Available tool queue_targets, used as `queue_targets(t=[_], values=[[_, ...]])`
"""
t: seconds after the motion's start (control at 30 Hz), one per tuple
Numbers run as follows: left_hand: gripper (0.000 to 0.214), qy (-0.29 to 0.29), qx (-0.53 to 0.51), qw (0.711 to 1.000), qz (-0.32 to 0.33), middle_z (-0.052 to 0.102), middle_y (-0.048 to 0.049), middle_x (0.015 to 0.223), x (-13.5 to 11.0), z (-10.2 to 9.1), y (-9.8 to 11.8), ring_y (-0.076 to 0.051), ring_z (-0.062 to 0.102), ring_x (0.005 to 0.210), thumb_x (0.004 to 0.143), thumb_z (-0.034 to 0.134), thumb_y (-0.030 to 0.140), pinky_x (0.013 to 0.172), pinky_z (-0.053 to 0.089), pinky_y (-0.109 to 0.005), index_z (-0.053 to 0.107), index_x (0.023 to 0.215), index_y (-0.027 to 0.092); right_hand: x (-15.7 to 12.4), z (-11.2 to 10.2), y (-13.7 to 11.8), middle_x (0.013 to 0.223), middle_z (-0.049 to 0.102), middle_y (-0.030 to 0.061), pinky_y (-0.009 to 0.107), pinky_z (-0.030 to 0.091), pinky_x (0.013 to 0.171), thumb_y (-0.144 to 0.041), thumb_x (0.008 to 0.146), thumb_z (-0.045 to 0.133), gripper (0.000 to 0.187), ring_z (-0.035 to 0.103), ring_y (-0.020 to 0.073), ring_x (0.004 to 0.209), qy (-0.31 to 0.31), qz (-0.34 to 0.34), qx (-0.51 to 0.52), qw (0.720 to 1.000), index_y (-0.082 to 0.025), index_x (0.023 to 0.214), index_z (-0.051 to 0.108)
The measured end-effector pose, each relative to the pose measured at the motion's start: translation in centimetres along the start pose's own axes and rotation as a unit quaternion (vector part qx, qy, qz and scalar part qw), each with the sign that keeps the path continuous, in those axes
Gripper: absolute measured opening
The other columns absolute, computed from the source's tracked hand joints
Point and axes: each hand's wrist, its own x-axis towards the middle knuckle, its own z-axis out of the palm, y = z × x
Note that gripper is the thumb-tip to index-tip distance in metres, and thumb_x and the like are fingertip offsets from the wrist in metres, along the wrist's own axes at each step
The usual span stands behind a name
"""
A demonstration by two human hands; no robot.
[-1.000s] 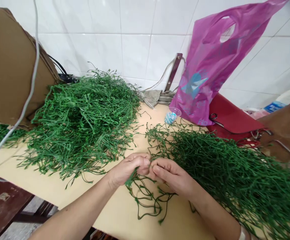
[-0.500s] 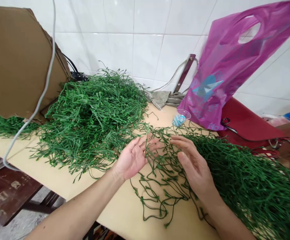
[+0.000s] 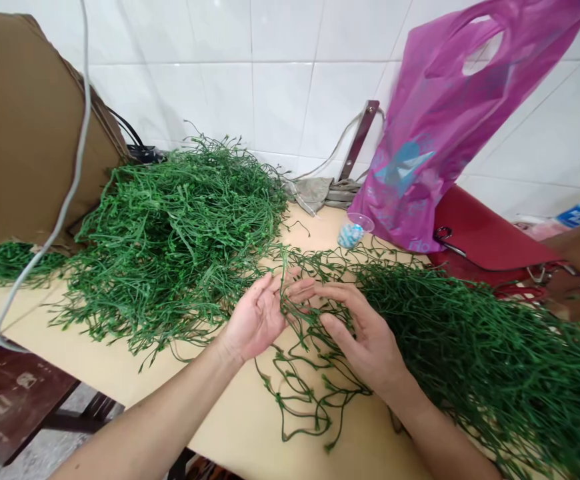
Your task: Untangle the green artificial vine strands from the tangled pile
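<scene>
My left hand (image 3: 257, 317) lies palm up near the middle of the table, fingers curled and apart, next to a strand of green artificial vine (image 3: 290, 300). My right hand (image 3: 365, 340) arches over the same tangle, fingers slightly spread, and no firm grip shows in either hand. Loose looped strands (image 3: 320, 400) spread on the pale table (image 3: 250, 427) below my hands. A large heap of the vine (image 3: 170, 247) lies to the left, and another (image 3: 475, 347) runs off to the right, beside my right hand.
A cardboard sheet (image 3: 25, 127) and white cable (image 3: 77, 140) stand at left. At the tiled wall (image 3: 280, 100) are a grey cloth (image 3: 315, 193), small plastic cup (image 3: 351, 231), pink plastic bag (image 3: 420, 140) and red handbag (image 3: 485, 233). A dark wooden bench (image 3: 15, 400) sits below the table's front edge.
My hands, pinched together on a strand a second ago, have parted and opened. They have since moved slightly closer again around the strand, and the view has shifted a little.
</scene>
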Motion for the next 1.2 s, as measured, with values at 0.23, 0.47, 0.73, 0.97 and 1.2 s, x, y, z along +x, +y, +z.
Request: queue_targets(t=[0.23, 0.47, 0.73, 0.97, 1.2], values=[[0.042, -0.06, 0.165, 0.984, 0.029, 0.06, -0.0098, 0.141, -0.6, 0.3, -1.1, -0.027, 0.042, 0.141, 0.095, 0.055, 0.043, 0.119, 0.028, -0.038, 0.066, 0.127, 0.018, -0.7, 2.5, -0.5, 0.104, 0.073, 0.005, 0.037, 0.052, 0.092, -0.019, 0.092, 0.061, 0.018, 0.065, 0.0209, 0.102, 0.018, 0.005, -0.054, 0.998, -0.024, 0.108, 0.067], [0.023, 0.037, 0.431, 0.891, 0.14, 0.067, -0.0036, 0.094, -0.2, -0.8, -1.2, -0.017, 0.059, 0.089, 0.087, 0.069, 0.031, 0.085, 0.045, -0.029, 0.065, 0.105, 0.018, -0.6, 1.7, 0.4, 0.094, 0.075, 0.0017, 0.03, 0.057, 0.083, -0.016, 0.09, 0.058, 0.017, 0.071, 0.0176, 0.089, 0.074, 0.1, 0.015, 0.992, -0.025, 0.099, 0.07], [0.012, 0.072, 0.509, 0.836, 0.194, 0.064, -0.001, 0.081, -0.4, -0.7, -0.9, -0.015, 0.057, 0.075, 0.087, 0.066, 0.028, 0.073, 0.044, -0.025, 0.066, 0.094, 0.018, 0.0, 0.2, -0.6, 0.095, 0.072, 0.0054, 0.032, 0.055, 0.085, -0.039, 0.098, 0.051, 0.024, 0.068, 0.0191, 0.09, 0.1, 0.177, 0.057, 0.977, -0.022, 0.097, 0.068], [0.01, 0.032, 0.602, 0.759, 0.246, 0.073, -0.0041, 0.089, -1.0, 0.5, -0.6, -0.018, 0.064, 0.079, 0.088, 0.066, 0.024, 0.079, 0.049, -0.028, 0.071, 0.095, 0.02, 0.2, 0.1, -0.6, 0.095, 0.074, 0.0049, 0.032, 0.056, 0.082, -0.042, 0.087, 0.067, 0.023, 0.068, 0.0204, 0.088, 0.03, 0.194, 0.108, 0.975, -0.022, 0.099, 0.069], [0.008, 0.013, 0.651, 0.724, 0.226, 0.066, -0.0016, 0.086, -1.4, 0.8, -0.8, -0.016, 0.06, 0.081, 0.086, 0.059, 0.015, 0.078, 0.046, -0.026, 0.06, 0.092, 0.02, 0.1, 0.4, -0.3, 0.079, 0.07, 0.0013, 0.029, 0.053, 0.069, -0.03, 0.087, 0.061, 0.012, 0.065, 0.0168, 0.073, -0.04, 0.188, 0.076, 0.978, -0.021, 0.088, 0.068]])
